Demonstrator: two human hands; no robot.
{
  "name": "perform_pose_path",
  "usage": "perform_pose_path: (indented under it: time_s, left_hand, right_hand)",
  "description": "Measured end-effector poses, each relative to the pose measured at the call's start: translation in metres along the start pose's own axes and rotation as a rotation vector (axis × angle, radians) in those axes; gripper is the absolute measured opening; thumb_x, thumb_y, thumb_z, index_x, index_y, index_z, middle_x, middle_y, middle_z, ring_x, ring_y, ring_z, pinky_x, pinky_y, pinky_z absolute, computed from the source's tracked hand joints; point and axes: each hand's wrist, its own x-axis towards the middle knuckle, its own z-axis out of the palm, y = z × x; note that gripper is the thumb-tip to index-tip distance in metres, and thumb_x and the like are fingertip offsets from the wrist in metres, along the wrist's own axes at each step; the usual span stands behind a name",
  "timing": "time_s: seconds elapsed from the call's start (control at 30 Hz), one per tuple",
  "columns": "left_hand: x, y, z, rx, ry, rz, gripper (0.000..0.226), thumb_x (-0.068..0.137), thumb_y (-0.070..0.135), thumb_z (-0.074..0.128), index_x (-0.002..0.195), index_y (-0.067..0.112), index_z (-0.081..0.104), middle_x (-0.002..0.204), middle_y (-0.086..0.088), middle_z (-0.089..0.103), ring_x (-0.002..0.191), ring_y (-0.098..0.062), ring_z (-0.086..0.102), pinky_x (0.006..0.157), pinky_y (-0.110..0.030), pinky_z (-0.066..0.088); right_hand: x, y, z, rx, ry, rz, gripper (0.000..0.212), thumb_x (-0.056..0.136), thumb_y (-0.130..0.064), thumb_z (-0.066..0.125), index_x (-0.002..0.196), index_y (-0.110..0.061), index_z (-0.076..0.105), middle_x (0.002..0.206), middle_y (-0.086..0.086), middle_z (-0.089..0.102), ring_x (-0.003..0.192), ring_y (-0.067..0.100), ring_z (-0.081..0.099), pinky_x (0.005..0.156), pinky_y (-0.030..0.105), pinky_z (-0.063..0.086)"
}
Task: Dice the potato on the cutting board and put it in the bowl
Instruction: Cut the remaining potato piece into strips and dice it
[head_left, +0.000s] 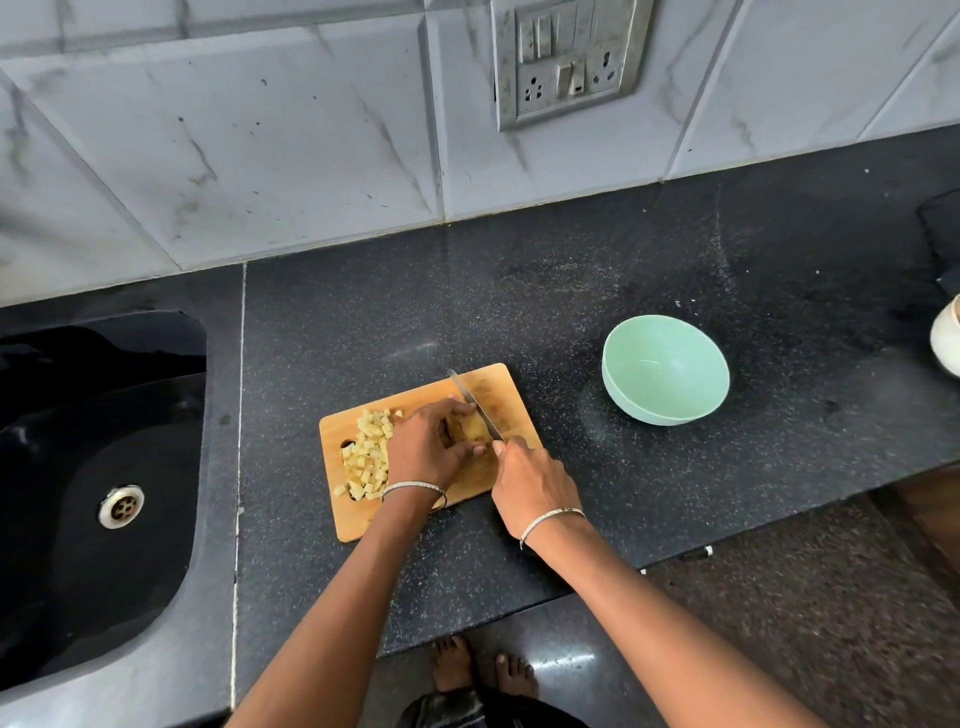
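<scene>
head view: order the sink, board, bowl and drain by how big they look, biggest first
1. sink, largest by far, even though the picture's left edge cuts it off
2. board
3. bowl, clearly smaller than the board
4. drain, smallest

All lie at about counter level, so nearness does not blur the order.

The cutting board (363, 514) lies on the tabletop (571, 301) straight before me. The sink (98, 467) is off to its left, and the bowl (670, 353) is to its right, slightly farther back and apart. On the board the diced pieces (369, 457) sit at the left. My left hand (431, 447) holds the potato (474, 425) mid-board, with the knife (470, 397) in my right hand (535, 483) against its right side.
</scene>
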Motion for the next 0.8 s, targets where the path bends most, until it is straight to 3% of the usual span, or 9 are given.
perform_pose_path:
  time_s: [0.13,0.4,0.53,0.63,0.7,0.8]
  left_hand:
    - [0.001,0.002,0.002,-0.014,-0.015,-0.012,0.05,0.059,0.033,0.09,0.105,0.034,0.069,0.117,0.009,0.069,0.11,-0.015,0.063,0.097,-0.044,0.047]
    - [0.001,0.006,-0.003,-0.049,-0.05,-0.054,0.051,0.059,0.032,0.091,0.106,0.033,0.071,0.115,0.01,0.069,0.106,-0.014,0.063,0.092,-0.035,0.049]
    - [-0.001,0.006,-0.003,-0.043,-0.064,-0.04,0.051,0.06,0.03,0.09,0.105,0.031,0.068,0.112,0.008,0.069,0.102,-0.017,0.063,0.093,-0.039,0.047]
    - [0.001,0.015,-0.009,0.16,-0.149,0.052,0.057,0.071,0.032,0.082,0.121,0.035,0.056,0.115,0.004,0.058,0.101,-0.019,0.059,0.081,-0.027,0.041]
    - [0.002,0.021,-0.014,0.34,-0.239,0.121,0.057,0.081,0.036,0.074,0.13,0.043,0.047,0.122,0.001,0.048,0.105,-0.024,0.056,0.086,-0.031,0.042]
    - [0.006,0.028,-0.016,0.505,-0.325,0.179,0.043,0.088,0.038,0.066,0.126,0.05,0.05,0.131,-0.002,0.038,0.108,-0.028,0.05,0.093,-0.036,0.043]
  right_hand:
    - [-0.007,0.008,0.001,-0.009,-0.002,0.015,0.041,0.106,-0.038,0.025,0.111,-0.01,0.054,0.106,0.015,0.066,0.098,0.039,0.064,0.067,0.04,0.042]
    - [-0.024,0.02,0.011,-0.052,-0.005,0.016,0.037,0.106,-0.037,0.027,0.111,-0.01,0.052,0.105,0.016,0.066,0.097,0.04,0.065,0.064,0.039,0.04]
    - [-0.028,0.023,0.012,-0.029,-0.009,0.007,0.038,0.106,-0.038,0.026,0.111,-0.01,0.051,0.104,0.017,0.066,0.097,0.041,0.065,0.064,0.039,0.04]
    - [-0.026,0.021,0.009,-0.029,-0.013,0.014,0.037,0.106,-0.037,0.027,0.112,-0.009,0.051,0.106,0.017,0.066,0.099,0.041,0.064,0.065,0.039,0.04]
    - [-0.026,0.019,0.009,-0.023,-0.021,0.016,0.036,0.106,-0.036,0.028,0.113,-0.01,0.051,0.107,0.017,0.066,0.099,0.04,0.064,0.066,0.039,0.041]
    - [-0.028,0.019,0.009,-0.019,-0.023,0.027,0.034,0.106,-0.035,0.029,0.114,-0.01,0.051,0.109,0.017,0.066,0.101,0.04,0.064,0.066,0.039,0.04]
